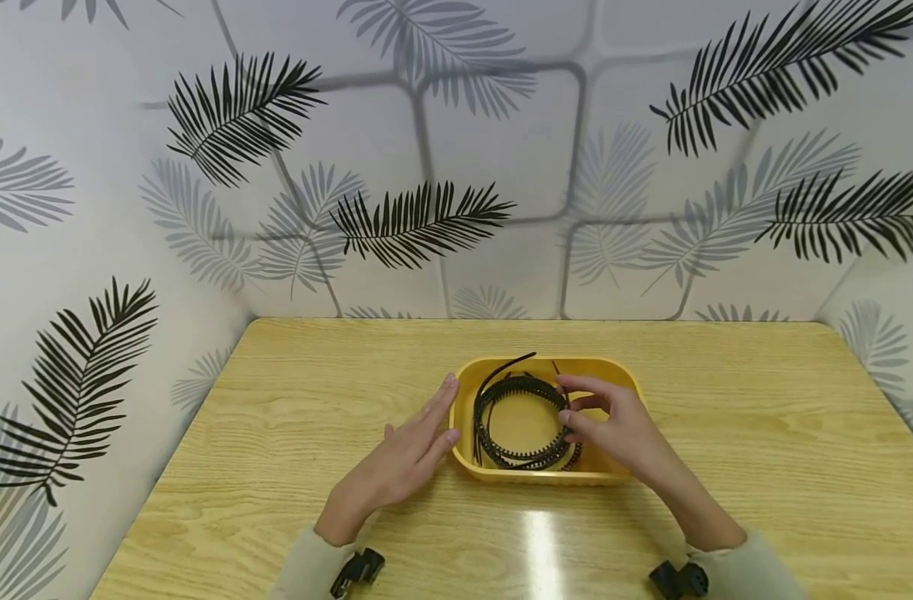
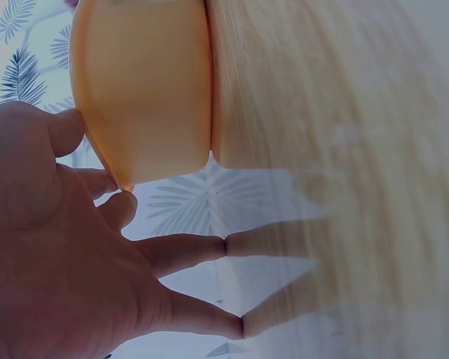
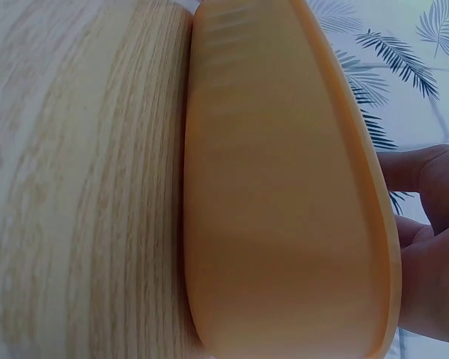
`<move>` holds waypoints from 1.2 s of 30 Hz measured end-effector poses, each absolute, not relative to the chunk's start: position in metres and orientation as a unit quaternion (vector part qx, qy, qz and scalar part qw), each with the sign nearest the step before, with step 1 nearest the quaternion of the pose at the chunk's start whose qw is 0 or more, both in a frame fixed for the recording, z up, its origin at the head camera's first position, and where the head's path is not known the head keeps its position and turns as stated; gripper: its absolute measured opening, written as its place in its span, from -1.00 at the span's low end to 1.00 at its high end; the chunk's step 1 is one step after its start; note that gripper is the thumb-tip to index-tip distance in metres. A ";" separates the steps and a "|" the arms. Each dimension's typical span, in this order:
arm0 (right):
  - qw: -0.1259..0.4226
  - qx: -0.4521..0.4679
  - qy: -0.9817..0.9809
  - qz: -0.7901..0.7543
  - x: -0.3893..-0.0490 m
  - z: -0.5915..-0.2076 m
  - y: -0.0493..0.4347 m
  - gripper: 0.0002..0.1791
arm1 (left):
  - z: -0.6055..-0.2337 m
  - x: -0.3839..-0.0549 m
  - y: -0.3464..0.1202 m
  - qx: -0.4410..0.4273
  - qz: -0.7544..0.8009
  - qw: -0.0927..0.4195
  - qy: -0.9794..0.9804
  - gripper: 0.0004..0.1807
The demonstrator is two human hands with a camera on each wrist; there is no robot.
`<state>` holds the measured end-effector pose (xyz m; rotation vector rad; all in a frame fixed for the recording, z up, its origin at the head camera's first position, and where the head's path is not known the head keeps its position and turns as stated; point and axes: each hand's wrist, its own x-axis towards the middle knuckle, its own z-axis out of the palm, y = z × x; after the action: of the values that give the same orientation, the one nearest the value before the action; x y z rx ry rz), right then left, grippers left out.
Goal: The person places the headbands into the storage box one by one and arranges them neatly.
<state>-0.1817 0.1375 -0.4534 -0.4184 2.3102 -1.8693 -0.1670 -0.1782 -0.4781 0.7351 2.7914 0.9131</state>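
A yellow plastic basket [image 1: 614,479] stands on the table, with several black toothed hoops that look like headbands [image 1: 494,446] lying in it as a loose ring. One thin hoop end sticks up over the back rim. My right hand [image 1: 624,425] reaches in over the right side, its thumb and bent fingers pinching the right side of the ring. At the left end, my left hand [image 1: 403,458] rests against the rim with fingers fairly straight. In the left wrist view, two spread fingers [image 2: 187,254] of it reach down to the tabletop.
The wood-grain table [image 1: 336,358] meets a wall [image 1: 494,275] with a leaf print along its back edge. Small black devices, one by each wrist, sit at the sleeves [image 1: 313,567]. Light glares on the tabletop in front of the basket.
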 end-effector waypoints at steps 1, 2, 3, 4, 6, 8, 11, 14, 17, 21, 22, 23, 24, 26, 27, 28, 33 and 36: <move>0.069 -0.139 0.770 -0.619 -0.182 -0.453 0.138 -0.46 | -0.478 -0.167 -0.178 0.242 0.301 0.057 0.921 -0.28; 0.068 -0.140 0.772 -0.616 -0.182 -0.454 0.138 -0.46 | -0.479 -0.167 -0.178 0.242 0.303 0.056 0.920 -0.28; 0.068 -0.140 0.774 -0.614 -0.182 -0.453 0.138 -0.47 | -0.479 -0.167 -0.178 0.242 0.303 0.057 0.920 -0.28; 0.068 -0.140 0.777 -0.610 -0.182 -0.453 0.139 -0.47 | -0.479 -0.167 -0.179 0.242 0.304 0.057 0.920 -0.28; 0.067 -0.139 0.782 -0.604 -0.182 -0.453 0.140 -0.48 | -0.478 -0.167 -0.179 0.242 0.305 0.059 0.919 -0.28; 0.067 -0.140 0.786 -0.598 -0.182 -0.453 0.141 -0.48 | -0.478 -0.166 -0.179 0.241 0.306 0.060 0.919 -0.28; 0.067 -0.141 0.792 -0.590 -0.182 -0.453 0.142 -0.48 | -0.477 -0.166 -0.179 0.241 0.306 0.062 0.919 -0.27; 0.060 -0.151 0.808 -0.566 -0.183 -0.452 0.142 -0.49 | -0.477 -0.166 -0.179 0.239 0.305 0.063 0.920 -0.28; 0.047 -0.164 0.832 -0.528 -0.182 -0.452 0.143 -0.50 | -0.478 -0.166 -0.179 0.238 0.303 0.061 0.921 -0.28; 0.035 -0.172 0.853 -0.491 -0.181 -0.451 0.143 -0.53 | -0.478 -0.166 -0.179 0.236 0.301 0.062 0.922 -0.28; 0.034 -0.173 0.856 -0.487 -0.181 -0.451 0.143 -0.54 | -0.478 -0.166 -0.179 0.237 0.302 0.062 0.921 -0.28; 0.033 -0.173 0.858 -0.483 -0.181 -0.451 0.143 -0.54 | -0.477 -0.166 -0.179 0.237 0.301 0.062 0.922 -0.28; 0.031 -0.175 0.859 -0.480 -0.181 -0.451 0.143 -0.55 | -0.477 -0.166 -0.179 0.237 0.300 0.062 0.922 -0.28; 0.031 -0.176 0.860 -0.477 -0.181 -0.451 0.142 -0.55 | -0.477 -0.166 -0.180 0.238 0.300 0.062 0.922 -0.28; 0.032 -0.174 0.860 -0.478 -0.181 -0.452 0.142 -0.56 | -0.477 -0.166 -0.180 0.239 0.300 0.062 0.922 -0.27; 0.033 -0.174 0.861 -0.477 -0.181 -0.452 0.142 -0.56 | -0.477 -0.166 -0.180 0.239 0.300 0.061 0.921 -0.27; 0.036 -0.168 0.869 -0.464 -0.180 -0.452 0.143 -0.57 | -0.477 -0.166 -0.180 0.240 0.302 0.064 0.921 -0.27; 0.041 -0.163 0.871 -0.462 -0.180 -0.451 0.145 -0.56 | -0.476 -0.167 -0.179 0.240 0.302 0.065 0.920 -0.28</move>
<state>-0.1800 0.1448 -0.4514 -0.4981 2.6670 -1.4134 -0.1665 -0.1793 -0.4764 0.7244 2.7781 0.9115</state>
